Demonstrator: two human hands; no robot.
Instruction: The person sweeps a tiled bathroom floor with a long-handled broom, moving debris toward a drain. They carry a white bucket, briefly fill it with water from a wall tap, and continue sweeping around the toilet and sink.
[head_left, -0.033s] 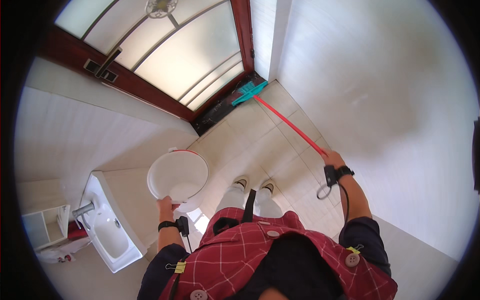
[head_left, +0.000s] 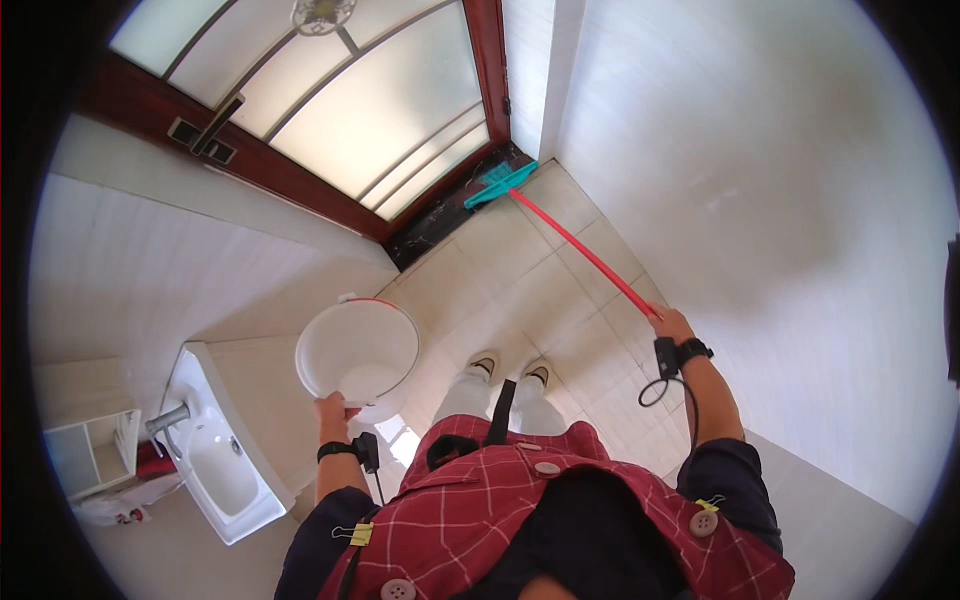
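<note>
A white bucket (head_left: pixel 357 349) with a red grip on its wire handle is at my left, and no contents show inside. My left hand (head_left: pixel 334 410) is closed on the bucket's near rim. My right hand (head_left: pixel 672 326) is wrapped round the end of a broom's red stick (head_left: pixel 585 252), which slants away to the far left. At its far end, the teal broom head (head_left: pixel 502 186) rests on the dark door sill (head_left: pixel 428 232), with its bristles toward the door.
A red-brown framed door (head_left: pixel 375 110) with frosted panes closes off the far side. To the left, a white washbasin (head_left: pixel 225 470) with a tap juts from the wall near an open-fronted cabinet (head_left: pixel 108 455). A pale wall (head_left: pixel 760 200) runs along the right. My shoes (head_left: pixel 538 372) stand on the tiles.
My right hand has shifted slightly nearer and rightward with the broom stick, and the cable loop at that wrist has swung. The bucket and left hand have barely moved.
</note>
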